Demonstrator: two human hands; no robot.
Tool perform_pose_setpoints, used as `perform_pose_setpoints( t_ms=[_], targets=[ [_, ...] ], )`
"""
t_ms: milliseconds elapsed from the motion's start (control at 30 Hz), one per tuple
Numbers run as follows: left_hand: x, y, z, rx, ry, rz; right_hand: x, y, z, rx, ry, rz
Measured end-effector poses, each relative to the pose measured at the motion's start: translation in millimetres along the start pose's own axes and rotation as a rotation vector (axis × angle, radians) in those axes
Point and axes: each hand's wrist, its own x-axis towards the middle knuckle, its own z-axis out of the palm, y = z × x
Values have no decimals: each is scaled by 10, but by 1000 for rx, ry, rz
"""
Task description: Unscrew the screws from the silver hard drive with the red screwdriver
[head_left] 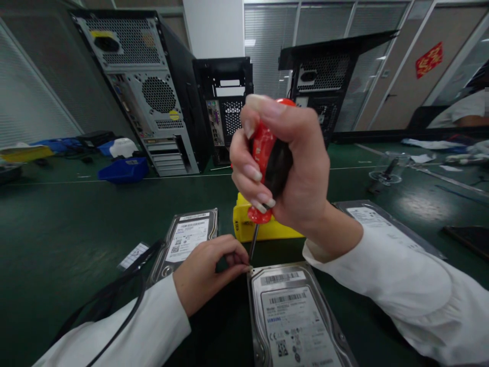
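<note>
My right hand is wrapped round the red and black handle of a screwdriver, its shaft pointing down. The tip reaches the far left corner of a hard drive that lies label side up in front of me. At that same corner my left hand has thumb and fingertips pinched together beside the shaft. Whatever they hold is too small to make out. Just behind the drive sits a yellow bin, partly hidden by my right hand.
A second hard drive lies left, a third right under my sleeve. Black cable runs over my left sleeve. Computer cases stand at the back, with a blue bin nearby. A clear container is right; another person's sleeve shows beyond.
</note>
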Motion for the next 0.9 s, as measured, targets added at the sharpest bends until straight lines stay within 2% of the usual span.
perform_pose_setpoints(
  t_ms=[200,367,433,500,667,800,900],
  targets=[
    [2,5,-38,-67,5,-108,8,-68,-13,-46,8,-16],
    [-9,28,-20,-388,72,-229,-17,-31,4,-48,-26,-39],
    [-18,30,-16,-451,68,-260,-26,-24,16,-37,-43,-34],
    [-27,35,-24,-381,53,-249,-31,-24,24,-21,-52,-28],
    [-55,71,-52,-9,78,-150,-27,-19,40,-4,-41,-12],
    [-75,91,-41,1,68,-120,-24,23,40,-9,-28,22],
    [-73,80,-32,2,55,-137,-27,64,17,-7,-66,27]
  ],
)
